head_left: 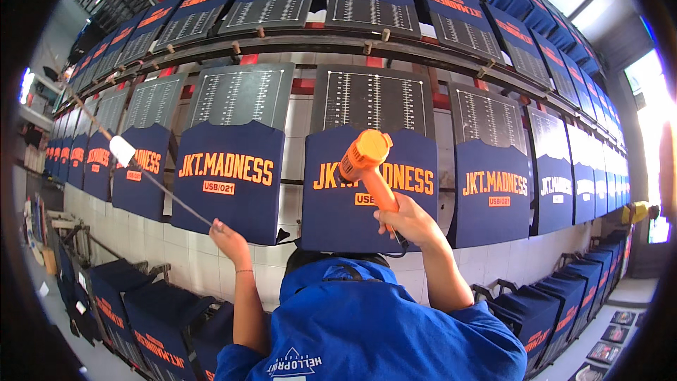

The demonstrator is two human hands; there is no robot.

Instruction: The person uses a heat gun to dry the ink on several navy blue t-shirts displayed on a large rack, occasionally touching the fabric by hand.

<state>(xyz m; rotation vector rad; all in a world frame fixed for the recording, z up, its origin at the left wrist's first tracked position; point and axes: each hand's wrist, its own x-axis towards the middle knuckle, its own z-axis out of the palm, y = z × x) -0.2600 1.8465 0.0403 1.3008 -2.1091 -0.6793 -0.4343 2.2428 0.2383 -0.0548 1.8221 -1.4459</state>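
My right hand is closed around the handle of an orange hair dryer, its head raised in front of a navy T-shirt with orange lettering. A dark cord comes out beneath that hand. On the left, the fingers of my left hand pinch the end of a thin cord, which slants up to the far left. A white piece hangs on this cord. Behind my left hand is another navy shirt on its board, apart from the fingers.
Black printing boards dressed with navy shirts stand in long curved rows ahead. Dark rails with small knobs run between the rows. More shirts on boards lie behind me on the left and right. A yellow item sits far right.
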